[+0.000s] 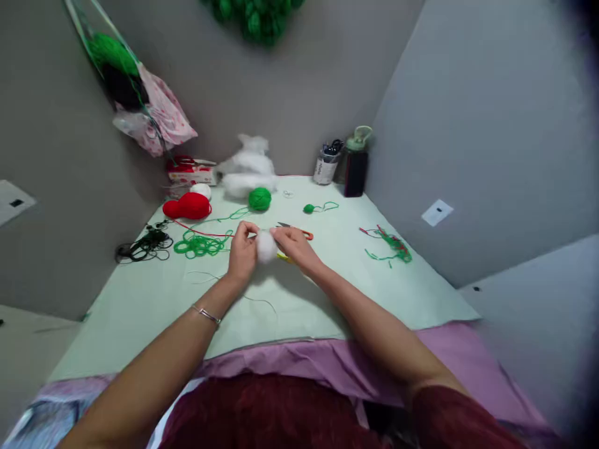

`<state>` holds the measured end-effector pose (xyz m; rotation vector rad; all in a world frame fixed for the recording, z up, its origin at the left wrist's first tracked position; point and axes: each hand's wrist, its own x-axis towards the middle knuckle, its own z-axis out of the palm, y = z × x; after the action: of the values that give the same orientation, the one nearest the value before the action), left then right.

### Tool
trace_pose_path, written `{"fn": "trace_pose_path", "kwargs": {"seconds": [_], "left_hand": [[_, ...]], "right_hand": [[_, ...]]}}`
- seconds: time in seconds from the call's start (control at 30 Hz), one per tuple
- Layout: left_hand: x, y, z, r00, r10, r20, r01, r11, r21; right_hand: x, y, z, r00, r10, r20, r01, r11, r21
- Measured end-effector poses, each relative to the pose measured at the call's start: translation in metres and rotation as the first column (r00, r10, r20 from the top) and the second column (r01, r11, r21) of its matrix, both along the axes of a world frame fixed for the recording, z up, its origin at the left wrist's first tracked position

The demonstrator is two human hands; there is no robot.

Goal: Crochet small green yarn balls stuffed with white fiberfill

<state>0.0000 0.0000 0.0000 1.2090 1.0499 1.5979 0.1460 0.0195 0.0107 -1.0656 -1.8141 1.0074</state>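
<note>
A tuft of white fluffy fibre [266, 248] is pinched between my two hands above the table. My left hand [243, 254] grips its left side with curled fingers, and my right hand [294, 245] closes on its upper right. Just behind the right hand lies a pair of scissors [307, 235] with orange handles, partly covered by the fingers. A slim yellow item [283, 257] shows under that hand; its kind is unclear. Left of my left hand are loose green yarn [201, 244] and a red strand running from a red yarn skein [189, 206].
A heap of white fibre [250, 168] sits at the back beside a green yarn ball [259, 199]. A bottle [356, 165] and a pen holder [326, 167] stand back right. Tangled black yarn [147, 243] lies left, green and red scraps [395, 246] right. Walls enclose the table.
</note>
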Motion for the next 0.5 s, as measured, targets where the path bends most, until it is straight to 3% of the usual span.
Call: {"fn": "trace_pose_path", "kwargs": {"seconds": [0.13,0.37,0.5], "left_hand": [[-0.001,0.001,-0.003,1.0,-0.026,-0.01,0.026,0.999,-0.032],[-0.01,0.002,0.004,0.984,-0.177,0.018,0.178,0.973,-0.147],[-0.014,0.004,0.005,0.973,-0.231,0.006,0.228,0.957,-0.181]], "right_hand": [[0.002,0.0,-0.002,0.998,0.008,0.065,-0.007,1.0,-0.005],[0.006,-0.007,0.003,0.951,-0.216,0.223,0.185,0.971,0.15],[0.007,-0.009,0.002,0.922,-0.271,0.276,0.214,0.952,0.221]]}}
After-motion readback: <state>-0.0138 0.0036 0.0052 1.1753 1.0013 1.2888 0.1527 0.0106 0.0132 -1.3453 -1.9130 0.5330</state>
